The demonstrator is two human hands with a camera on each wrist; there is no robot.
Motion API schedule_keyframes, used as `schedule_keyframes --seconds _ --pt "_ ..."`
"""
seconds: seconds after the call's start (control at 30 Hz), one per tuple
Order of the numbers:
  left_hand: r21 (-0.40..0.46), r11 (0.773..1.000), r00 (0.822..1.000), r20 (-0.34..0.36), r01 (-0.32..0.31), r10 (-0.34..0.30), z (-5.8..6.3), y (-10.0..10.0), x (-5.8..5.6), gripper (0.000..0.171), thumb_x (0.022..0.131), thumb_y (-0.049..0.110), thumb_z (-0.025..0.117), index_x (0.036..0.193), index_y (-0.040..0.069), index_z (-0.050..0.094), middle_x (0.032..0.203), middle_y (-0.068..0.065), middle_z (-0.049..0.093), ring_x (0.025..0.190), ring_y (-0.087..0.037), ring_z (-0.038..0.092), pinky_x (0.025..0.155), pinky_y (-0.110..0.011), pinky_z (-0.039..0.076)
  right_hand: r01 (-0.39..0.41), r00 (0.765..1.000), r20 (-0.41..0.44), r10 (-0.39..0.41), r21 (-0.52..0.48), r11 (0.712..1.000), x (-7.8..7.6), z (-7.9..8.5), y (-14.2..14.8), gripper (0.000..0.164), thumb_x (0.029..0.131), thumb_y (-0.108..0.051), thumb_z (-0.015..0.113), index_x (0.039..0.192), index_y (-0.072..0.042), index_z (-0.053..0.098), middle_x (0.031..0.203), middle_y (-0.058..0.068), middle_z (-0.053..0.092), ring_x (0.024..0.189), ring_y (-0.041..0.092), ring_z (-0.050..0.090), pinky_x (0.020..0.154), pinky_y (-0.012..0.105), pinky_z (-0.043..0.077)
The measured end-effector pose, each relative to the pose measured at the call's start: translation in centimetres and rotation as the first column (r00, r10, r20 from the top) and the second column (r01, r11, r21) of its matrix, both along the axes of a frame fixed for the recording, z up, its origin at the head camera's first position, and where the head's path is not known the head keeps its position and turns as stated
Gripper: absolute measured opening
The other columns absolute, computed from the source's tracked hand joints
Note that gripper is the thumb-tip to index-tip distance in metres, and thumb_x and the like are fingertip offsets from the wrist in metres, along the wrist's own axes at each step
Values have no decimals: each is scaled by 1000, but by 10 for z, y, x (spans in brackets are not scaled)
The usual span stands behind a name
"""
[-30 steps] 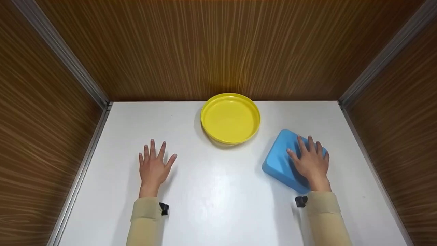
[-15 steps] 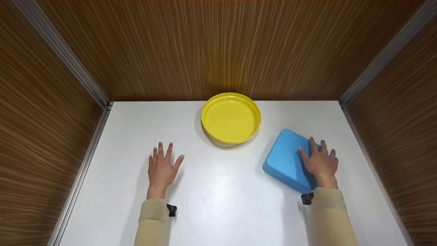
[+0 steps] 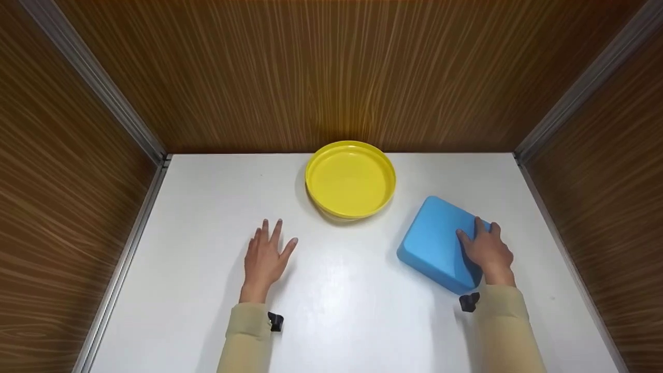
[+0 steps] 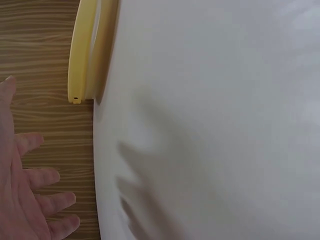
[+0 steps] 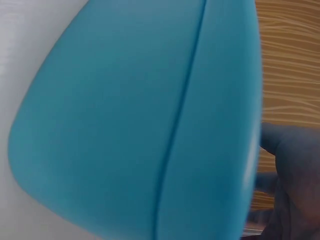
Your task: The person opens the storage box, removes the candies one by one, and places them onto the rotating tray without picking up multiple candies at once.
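A blue box [image 3: 437, 243] with rounded corners lies on the right of the white table. In the right wrist view a seam runs along the side of the blue box [image 5: 125, 110]. My right hand [image 3: 491, 254] grips its right edge, thumb on top and the outer fingers bent down over the side, partly hidden. My left hand [image 3: 263, 265] hovers over the table at the left with fingers spread, holding nothing; its shadow falls beside it. Farther back stands a round yellow dish [image 3: 350, 178] with a raised rim, apart from both hands.
Wood-grained panels enclose the white table [image 3: 331, 311] at the back [image 3: 331, 72], left and right, joined by grey metal corner strips [image 3: 103, 83]. The yellow dish stands close to the back panel.
My left hand has moved right across the table. My right hand has slid right over the blue box to its right edge, and its fingers have bent around the side.
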State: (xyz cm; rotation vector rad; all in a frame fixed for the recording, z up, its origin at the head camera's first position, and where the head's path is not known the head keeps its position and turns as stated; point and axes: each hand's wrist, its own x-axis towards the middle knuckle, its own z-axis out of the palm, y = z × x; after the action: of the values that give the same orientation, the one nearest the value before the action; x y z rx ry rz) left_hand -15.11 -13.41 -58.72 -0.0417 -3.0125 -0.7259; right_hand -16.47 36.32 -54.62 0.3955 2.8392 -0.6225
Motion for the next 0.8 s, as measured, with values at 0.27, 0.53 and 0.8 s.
schedule_keyframes --seconds 0.27,0.53,0.8 --pt "56 998 999 8 36 -36 -4 14 4 72 98 62 39 154 16 35 156 -23 27 139 -43 31 114 -54 22 -87 996 -11 87 -9 996 4 2 -17 84 98 -53 46 153 4 17 147 42 12 120 66 36 87 75 38" --pt "114 992 998 31 50 -54 -5 32 9 70 99 60 39 153 14 37 153 -23 33 137 -43 35 114 -56 20 -160 987 -13 159 -18 987 10 2 -38 86 96 -56 51 154 1 21 149 39 14 120 63 40 88 75 38" --pt "177 981 995 41 83 -92 1 54 14 70 100 59 40 153 14 36 150 -23 39 135 -40 39 113 -52 26 -201 978 -45 201 7 980 13 0 -58 82 94 -53 56 153 -2 28 148 36 20 115 60 48 85 71 43"
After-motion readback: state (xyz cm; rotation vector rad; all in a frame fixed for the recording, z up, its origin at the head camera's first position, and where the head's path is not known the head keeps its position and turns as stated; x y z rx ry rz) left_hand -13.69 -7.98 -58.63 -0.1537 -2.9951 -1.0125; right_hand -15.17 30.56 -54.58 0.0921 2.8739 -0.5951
